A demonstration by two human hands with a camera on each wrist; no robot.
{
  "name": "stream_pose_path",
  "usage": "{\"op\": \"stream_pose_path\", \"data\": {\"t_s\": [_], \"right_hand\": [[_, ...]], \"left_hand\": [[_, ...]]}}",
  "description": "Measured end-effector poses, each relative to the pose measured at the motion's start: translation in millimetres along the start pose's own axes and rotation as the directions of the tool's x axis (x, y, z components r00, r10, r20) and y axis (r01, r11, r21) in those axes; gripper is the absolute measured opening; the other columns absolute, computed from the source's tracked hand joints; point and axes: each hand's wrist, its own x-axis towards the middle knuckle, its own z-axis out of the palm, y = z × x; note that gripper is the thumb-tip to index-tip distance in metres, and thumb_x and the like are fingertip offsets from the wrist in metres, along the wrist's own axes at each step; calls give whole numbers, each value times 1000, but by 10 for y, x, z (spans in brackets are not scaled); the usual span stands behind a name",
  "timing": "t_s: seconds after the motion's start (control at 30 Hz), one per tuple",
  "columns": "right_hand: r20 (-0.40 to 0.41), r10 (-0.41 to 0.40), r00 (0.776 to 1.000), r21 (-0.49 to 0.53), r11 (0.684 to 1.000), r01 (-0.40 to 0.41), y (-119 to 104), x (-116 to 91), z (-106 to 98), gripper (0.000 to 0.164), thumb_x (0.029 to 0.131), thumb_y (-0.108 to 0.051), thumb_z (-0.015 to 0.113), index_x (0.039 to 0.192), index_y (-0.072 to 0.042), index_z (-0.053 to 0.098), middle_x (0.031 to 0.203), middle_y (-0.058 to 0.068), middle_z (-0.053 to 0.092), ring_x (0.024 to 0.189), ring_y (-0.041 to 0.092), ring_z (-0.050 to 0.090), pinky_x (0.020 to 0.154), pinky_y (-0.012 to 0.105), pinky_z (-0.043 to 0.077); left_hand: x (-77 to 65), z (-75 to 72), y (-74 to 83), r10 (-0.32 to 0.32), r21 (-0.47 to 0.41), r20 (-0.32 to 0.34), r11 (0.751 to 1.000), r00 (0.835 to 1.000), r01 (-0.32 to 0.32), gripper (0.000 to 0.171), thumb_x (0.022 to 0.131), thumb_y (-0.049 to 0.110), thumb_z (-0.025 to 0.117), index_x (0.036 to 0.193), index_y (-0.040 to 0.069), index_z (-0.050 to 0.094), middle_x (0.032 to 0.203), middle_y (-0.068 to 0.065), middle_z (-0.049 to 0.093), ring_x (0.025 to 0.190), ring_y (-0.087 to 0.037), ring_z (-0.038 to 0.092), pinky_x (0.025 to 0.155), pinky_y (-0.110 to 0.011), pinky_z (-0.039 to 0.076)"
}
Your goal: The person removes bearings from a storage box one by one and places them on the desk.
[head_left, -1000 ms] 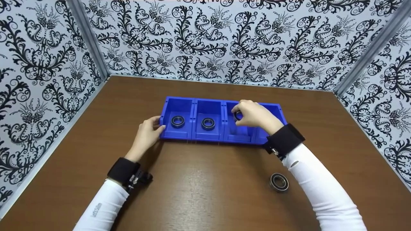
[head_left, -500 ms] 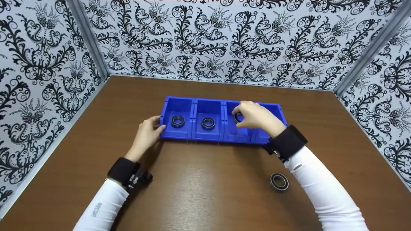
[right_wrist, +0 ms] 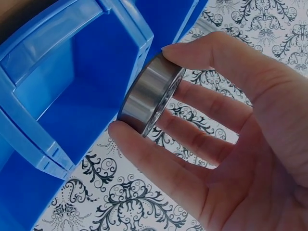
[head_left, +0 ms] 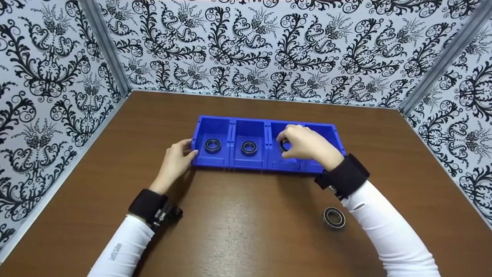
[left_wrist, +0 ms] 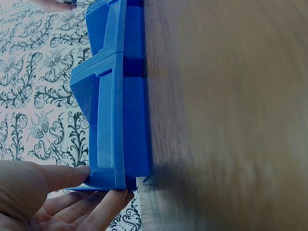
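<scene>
A: What's the left hand (head_left: 175,159) up to?

B: Grasping the blue bin (head_left: 248,164): thumb and fingers pinch its left end.

A: And the right hand (head_left: 305,142)?

B: Grasping too. It has a bearing (right_wrist: 149,94) by the rim, thumb on one side and a fingertip opposite.

A: Where is that one, exactly?

B: At the third compartment from the left. It's tilted in the right wrist view — whether it touches the bin's floor, I can't tell.

A: Are there others?

B: Three. The first ring (head_left: 212,151) lies flat in the leftmost compartment, the second ring (head_left: 249,153) flat in the next.

A: And the third?

B: The loose ring (head_left: 335,227) lies on the brown counter (head_left: 238,215), on the person's side of the bin, near the right sleeve (head_left: 388,227).

A: What about the fourth compartment?

B: Partly hidden behind the right hand and wrist — I can't see all of it. Beyond the counter stands a patterned wall (head_left: 250,46).
</scene>
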Motion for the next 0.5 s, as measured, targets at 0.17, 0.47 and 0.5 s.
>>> {"op": "stream_pose_path", "data": {"t_s": [0.17, 0.47, 0.5], "right_hand": [[-2, 11, 1000, 4, 1000, -11, -41, -58, -11, 34, 79, -10, 73, 110, 1, 75, 106, 19, 69, 96, 30, 58, 94, 53, 52], [-20, -11, 1000, -11, 1000, 11, -107, -117, -2, 26, 78, -10, 72, 102, -2, 74, 98, 14, 66, 88, 25, 55, 88, 48, 51], [-23, -18, 1000, -16, 1000, 18, -113, -123, 1, 26, 77, -10, 72, 102, -2, 75, 98, 14, 67, 87, 25, 55, 84, 46, 51]], "left_hand": [[7, 1, 6, -2, 0, -3, 1000, 1000, 2, 46, 98, 4, 63, 139, -14, 54, 132, -34, 65, 124, -43, 66, 108, -52, 53], [4, -3, 2, 0, 3, -8, 1000, 1000, 0, 45, 98, 5, 63, 138, -13, 54, 131, -34, 65, 123, -44, 67, 107, -52, 53], [3, -4, 2, 2, 2, -6, 1000, 1000, -2, 45, 98, 5, 63, 138, -14, 54, 131, -34, 65, 122, -44, 67, 107, -52, 54]]}}
